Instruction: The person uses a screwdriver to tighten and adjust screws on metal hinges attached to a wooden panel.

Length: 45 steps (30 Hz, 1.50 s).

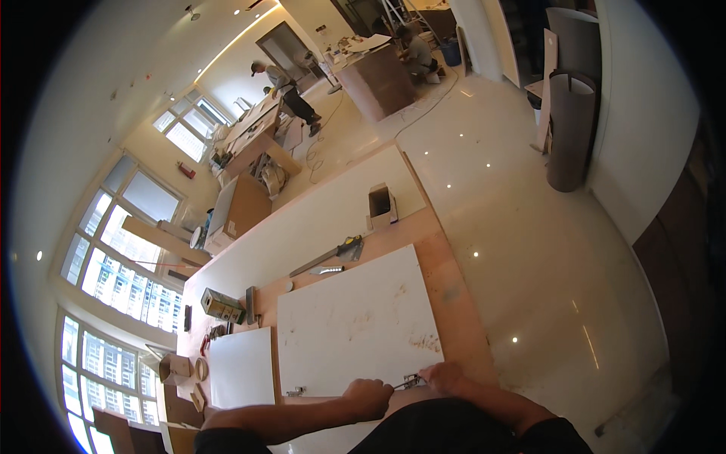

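A white cabinet door panel [355, 318] with brown smudges lies flat on the workbench in front of me. Two metal hinges sit along its near edge, a left hinge [296, 391] and a right hinge [411, 380]. My left hand [368, 398] is closed in a fist round what looks like a screwdriver; its thin shaft [400, 386] points at the right hinge, and the handle is hidden in the fist. On the other side of that hinge, my right hand [443, 377] has its fingers closed at the hinge's edge.
A smaller white panel [242, 367] lies to the left. Beyond are a handsaw [325, 256], a metal tin [223, 305], a tape roll [201, 368] and an open box [382, 204]. One person [280, 87] stands at a far bench; another [416, 54] crouches by a counter.
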### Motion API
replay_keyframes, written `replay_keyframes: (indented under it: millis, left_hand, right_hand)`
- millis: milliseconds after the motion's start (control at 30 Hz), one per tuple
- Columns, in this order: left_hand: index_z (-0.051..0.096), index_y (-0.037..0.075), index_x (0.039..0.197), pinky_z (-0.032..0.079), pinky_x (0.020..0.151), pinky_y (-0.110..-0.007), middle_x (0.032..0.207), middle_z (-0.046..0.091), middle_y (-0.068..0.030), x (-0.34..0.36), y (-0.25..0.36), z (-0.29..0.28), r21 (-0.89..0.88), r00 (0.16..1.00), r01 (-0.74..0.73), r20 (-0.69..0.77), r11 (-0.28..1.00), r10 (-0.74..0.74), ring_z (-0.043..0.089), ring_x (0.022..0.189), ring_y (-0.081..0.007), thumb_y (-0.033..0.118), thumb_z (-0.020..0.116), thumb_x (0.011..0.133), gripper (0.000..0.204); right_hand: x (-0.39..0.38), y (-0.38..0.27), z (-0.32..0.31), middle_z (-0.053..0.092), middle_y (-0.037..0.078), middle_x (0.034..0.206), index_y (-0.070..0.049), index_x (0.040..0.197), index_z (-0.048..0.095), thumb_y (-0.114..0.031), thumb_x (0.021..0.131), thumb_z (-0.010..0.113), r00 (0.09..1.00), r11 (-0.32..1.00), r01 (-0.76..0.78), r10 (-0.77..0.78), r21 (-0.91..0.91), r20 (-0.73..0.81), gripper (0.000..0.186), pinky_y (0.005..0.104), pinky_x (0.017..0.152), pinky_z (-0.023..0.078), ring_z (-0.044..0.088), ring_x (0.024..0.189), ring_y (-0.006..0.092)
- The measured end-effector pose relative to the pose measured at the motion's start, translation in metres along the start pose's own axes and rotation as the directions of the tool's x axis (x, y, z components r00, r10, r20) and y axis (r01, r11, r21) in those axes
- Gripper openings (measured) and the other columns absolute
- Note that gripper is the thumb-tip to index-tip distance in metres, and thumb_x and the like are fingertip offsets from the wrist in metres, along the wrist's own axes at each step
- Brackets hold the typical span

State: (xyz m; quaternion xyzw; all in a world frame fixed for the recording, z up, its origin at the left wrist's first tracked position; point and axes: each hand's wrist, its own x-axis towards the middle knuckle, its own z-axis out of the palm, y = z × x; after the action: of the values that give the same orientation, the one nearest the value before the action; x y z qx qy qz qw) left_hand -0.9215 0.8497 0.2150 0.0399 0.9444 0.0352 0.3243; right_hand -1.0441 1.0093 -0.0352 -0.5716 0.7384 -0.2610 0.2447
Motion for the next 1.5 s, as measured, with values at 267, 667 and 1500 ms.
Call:
replay_keyframes:
  millis: [267, 667, 1500]
  left_hand:
    - [0.073, -0.002, 0.097, 0.036, 0.042, -0.031, 0.085, 0.073, -0.0119, 0.018, -0.026, 0.007, -0.669, 0.636, 0.743, 0.7, 0.013, -0.323, 0.051, 0.053, -0.0148, 0.017, 0.076, 0.089, 0.021]
    - [0.07, 0.002, 0.104, 0.06, 0.069, -0.046, 0.093, 0.073, -0.0198, 0.012, 0.004, -0.022, -0.003, 0.988, 0.115, 0.105, 0.993, -0.114, 0.075, 0.083, -0.0368, 0.016, 0.06, 0.092, 0.021]
    - [0.071, -0.004, 0.104, 0.043, 0.044, -0.036, 0.077, 0.068, -0.0126, 0.016, -0.028, -0.009, -0.708, 0.607, 0.651, 0.702, -0.274, -0.372, 0.055, 0.055, -0.0161, 0.017, 0.07, 0.093, 0.023]
  right_hand:
    - [-0.003, -0.007, -0.005, 0.076, 0.01, 0.103, -0.016, 0.11, 0.072, -0.021, 0.094, 0.054, 0.999, 0.999, -0.034, 0.034, 0.031, 0.017, 0.024, 0.0467, 0.077, 0.059, 0.074, 0.092, 0.0332]
    - [0.0, -0.001, -0.007, 0.075, 0.011, 0.092, -0.016, 0.104, 0.072, -0.023, 0.093, 0.058, 0.997, 1.0, -0.009, 0.011, 0.02, -0.078, 0.02, 0.0488, 0.071, 0.057, 0.073, 0.085, 0.0344]
    - [0.01, -0.005, -0.006, 0.073, 0.012, 0.083, -0.014, 0.088, 0.069, -0.019, 0.087, 0.057, 0.997, 0.999, -0.031, 0.029, -0.028, -0.074, 0.013, 0.0471, 0.069, 0.057, 0.073, 0.08, 0.033]
